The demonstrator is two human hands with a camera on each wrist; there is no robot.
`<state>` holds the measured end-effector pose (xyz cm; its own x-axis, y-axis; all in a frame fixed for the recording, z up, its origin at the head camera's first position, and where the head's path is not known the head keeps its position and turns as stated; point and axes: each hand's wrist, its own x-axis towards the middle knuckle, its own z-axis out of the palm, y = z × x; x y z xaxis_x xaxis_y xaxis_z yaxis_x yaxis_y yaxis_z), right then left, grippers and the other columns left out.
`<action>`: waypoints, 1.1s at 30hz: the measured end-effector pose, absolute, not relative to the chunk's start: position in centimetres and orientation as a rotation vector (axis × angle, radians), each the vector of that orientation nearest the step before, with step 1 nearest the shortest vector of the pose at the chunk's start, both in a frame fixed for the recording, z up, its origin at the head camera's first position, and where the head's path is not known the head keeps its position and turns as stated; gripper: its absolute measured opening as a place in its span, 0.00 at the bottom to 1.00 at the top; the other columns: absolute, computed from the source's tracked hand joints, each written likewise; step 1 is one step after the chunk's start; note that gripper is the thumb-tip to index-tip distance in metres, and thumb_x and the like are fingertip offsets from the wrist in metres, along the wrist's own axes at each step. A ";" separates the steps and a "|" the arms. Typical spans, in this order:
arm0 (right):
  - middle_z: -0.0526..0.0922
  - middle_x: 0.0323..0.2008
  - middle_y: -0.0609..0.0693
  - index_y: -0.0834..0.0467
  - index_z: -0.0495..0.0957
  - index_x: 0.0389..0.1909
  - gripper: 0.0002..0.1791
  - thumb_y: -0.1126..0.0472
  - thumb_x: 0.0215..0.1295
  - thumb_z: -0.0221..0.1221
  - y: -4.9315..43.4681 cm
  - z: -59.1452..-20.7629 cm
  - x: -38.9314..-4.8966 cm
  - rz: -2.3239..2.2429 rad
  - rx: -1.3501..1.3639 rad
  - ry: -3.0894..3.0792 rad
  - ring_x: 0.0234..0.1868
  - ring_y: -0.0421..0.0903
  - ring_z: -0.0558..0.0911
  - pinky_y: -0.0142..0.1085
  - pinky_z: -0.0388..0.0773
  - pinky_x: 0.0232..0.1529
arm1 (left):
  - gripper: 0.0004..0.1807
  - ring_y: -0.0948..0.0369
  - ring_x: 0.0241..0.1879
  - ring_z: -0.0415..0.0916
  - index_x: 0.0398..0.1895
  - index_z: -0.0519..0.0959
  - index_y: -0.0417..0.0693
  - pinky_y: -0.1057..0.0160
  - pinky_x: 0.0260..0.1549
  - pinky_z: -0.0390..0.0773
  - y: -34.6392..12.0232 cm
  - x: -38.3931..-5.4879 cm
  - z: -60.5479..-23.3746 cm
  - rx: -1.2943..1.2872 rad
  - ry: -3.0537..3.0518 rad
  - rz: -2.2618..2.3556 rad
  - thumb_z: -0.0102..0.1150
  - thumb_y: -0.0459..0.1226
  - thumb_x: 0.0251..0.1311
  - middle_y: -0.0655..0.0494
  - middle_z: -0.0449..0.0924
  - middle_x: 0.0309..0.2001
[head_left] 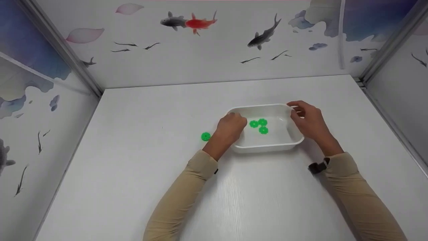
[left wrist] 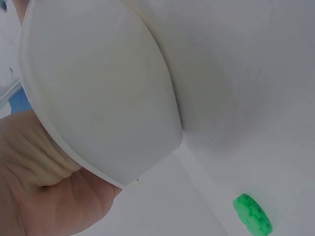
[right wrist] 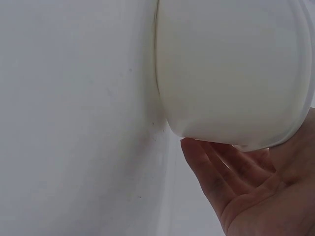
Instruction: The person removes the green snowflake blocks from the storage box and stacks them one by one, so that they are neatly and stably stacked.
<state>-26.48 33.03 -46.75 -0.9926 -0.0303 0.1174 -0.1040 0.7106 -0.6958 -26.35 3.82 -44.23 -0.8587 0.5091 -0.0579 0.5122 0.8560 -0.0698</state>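
A white tray (head_left: 267, 146) with rounded corners sits on the table, with three green flower-shaped discs (head_left: 263, 130) inside it. My left hand (head_left: 230, 127) is curled over the tray's left end. In the left wrist view its bent fingers (left wrist: 83, 201) meet the rim near the corner, and the rim hides part of them. At the opposite end, my right hand (head_left: 309, 120) holds the rim, thumb near the inner side and fingers round the far corner. The right wrist view shows these fingers (right wrist: 202, 162) behind the tray's end wall.
One more green disc (head_left: 206, 136) lies on the white table (head_left: 140, 140), left of the tray beside my left wrist. Printed panels (head_left: 217, 60) with fish stand along the back and sides. A black strap (head_left: 317, 166) is on my right wrist.
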 end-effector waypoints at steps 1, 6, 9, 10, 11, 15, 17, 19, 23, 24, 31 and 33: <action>0.82 0.66 0.67 0.56 0.77 0.72 0.22 0.59 0.83 0.53 33.0 -46.8 -26.5 1.154 0.110 -2.816 0.64 0.67 0.84 0.64 0.80 0.68 | 0.13 0.59 0.48 0.83 0.59 0.87 0.48 0.58 0.59 0.88 3.7 -26.4 -44.2 0.829 2.980 -0.092 0.62 0.33 0.77 0.49 0.89 0.53; 0.81 0.68 0.67 0.56 0.76 0.73 0.22 0.58 0.83 0.53 33.0 -46.7 -26.5 1.155 0.105 -2.823 0.65 0.68 0.84 0.64 0.80 0.68 | 0.10 0.57 0.45 0.75 0.55 0.87 0.46 0.59 0.54 0.86 3.2 -26.6 -44.0 0.853 2.908 0.104 0.65 0.35 0.75 0.50 0.87 0.50; 0.81 0.68 0.67 0.56 0.76 0.73 0.22 0.59 0.83 0.53 32.9 -46.7 -26.5 1.153 0.101 -2.826 0.65 0.68 0.84 0.64 0.80 0.68 | 0.10 0.57 0.45 0.73 0.53 0.87 0.46 0.59 0.50 0.84 2.9 -26.8 -44.0 0.867 2.880 0.221 0.68 0.36 0.73 0.51 0.85 0.48; 0.81 0.68 0.67 0.56 0.76 0.73 0.22 0.59 0.83 0.53 32.9 -46.7 -26.5 1.152 0.098 -2.827 0.65 0.68 0.84 0.64 0.80 0.68 | 0.10 0.57 0.46 0.74 0.53 0.88 0.46 0.59 0.50 0.83 2.8 -26.8 -44.1 0.871 2.874 0.262 0.69 0.37 0.72 0.51 0.84 0.49; 0.81 0.68 0.67 0.56 0.76 0.73 0.22 0.59 0.83 0.53 32.9 -46.6 -26.5 1.150 0.097 -2.828 0.65 0.68 0.84 0.64 0.80 0.68 | 0.11 0.57 0.47 0.75 0.54 0.88 0.47 0.59 0.51 0.84 2.7 -26.8 -44.1 0.876 2.873 0.304 0.70 0.37 0.72 0.51 0.84 0.51; 0.81 0.67 0.66 0.55 0.76 0.73 0.22 0.58 0.83 0.54 32.8 -46.6 -26.4 1.143 0.086 -2.835 0.65 0.67 0.84 0.63 0.80 0.69 | 0.17 0.57 0.56 0.80 0.61 0.86 0.47 0.58 0.59 0.85 2.0 -27.1 -44.3 0.920 2.866 0.489 0.70 0.39 0.72 0.50 0.82 0.61; 0.82 0.67 0.66 0.55 0.76 0.73 0.22 0.58 0.83 0.54 32.8 -46.6 -26.5 1.140 0.081 -2.842 0.65 0.67 0.84 0.63 0.79 0.69 | 0.19 0.56 0.60 0.81 0.64 0.85 0.46 0.57 0.63 0.85 1.7 -27.3 -44.6 0.941 2.854 0.582 0.69 0.38 0.73 0.49 0.81 0.64; 0.82 0.67 0.66 0.54 0.76 0.73 0.22 0.57 0.83 0.54 32.9 -46.6 -26.5 1.138 0.072 -2.850 0.66 0.67 0.84 0.63 0.79 0.69 | 0.20 0.56 0.60 0.82 0.66 0.84 0.45 0.57 0.63 0.84 1.4 -27.4 -44.8 0.969 2.849 0.661 0.68 0.38 0.74 0.48 0.81 0.64; 0.81 0.68 0.66 0.55 0.75 0.73 0.22 0.57 0.83 0.53 32.9 -46.5 -26.5 1.133 0.057 -2.866 0.66 0.67 0.83 0.63 0.79 0.70 | 0.21 0.57 0.61 0.83 0.67 0.83 0.45 0.59 0.64 0.84 1.2 -27.2 -44.9 1.037 2.880 0.713 0.66 0.39 0.75 0.48 0.80 0.64; 0.81 0.68 0.66 0.54 0.75 0.73 0.22 0.57 0.83 0.53 33.0 -46.5 -26.5 1.133 0.051 -2.868 0.67 0.67 0.83 0.63 0.79 0.70 | 0.20 0.57 0.61 0.83 0.67 0.83 0.45 0.60 0.64 0.84 1.1 -27.1 -44.8 1.061 2.891 0.713 0.66 0.39 0.75 0.48 0.81 0.64; 0.81 0.68 0.67 0.55 0.75 0.74 0.23 0.57 0.84 0.53 32.9 -46.5 -26.7 1.130 0.044 -2.870 0.67 0.67 0.82 0.63 0.79 0.69 | 0.21 0.56 0.62 0.83 0.68 0.81 0.43 0.62 0.63 0.84 0.1 -26.3 -44.5 1.189 2.917 0.804 0.63 0.38 0.76 0.47 0.83 0.62; 0.81 0.68 0.67 0.55 0.75 0.74 0.23 0.57 0.83 0.54 32.8 -46.5 -26.7 1.131 0.044 -2.871 0.67 0.67 0.82 0.63 0.79 0.69 | 0.21 0.56 0.62 0.83 0.68 0.81 0.44 0.62 0.63 0.84 -0.6 -26.1 -44.4 1.212 2.920 0.857 0.64 0.37 0.76 0.48 0.83 0.62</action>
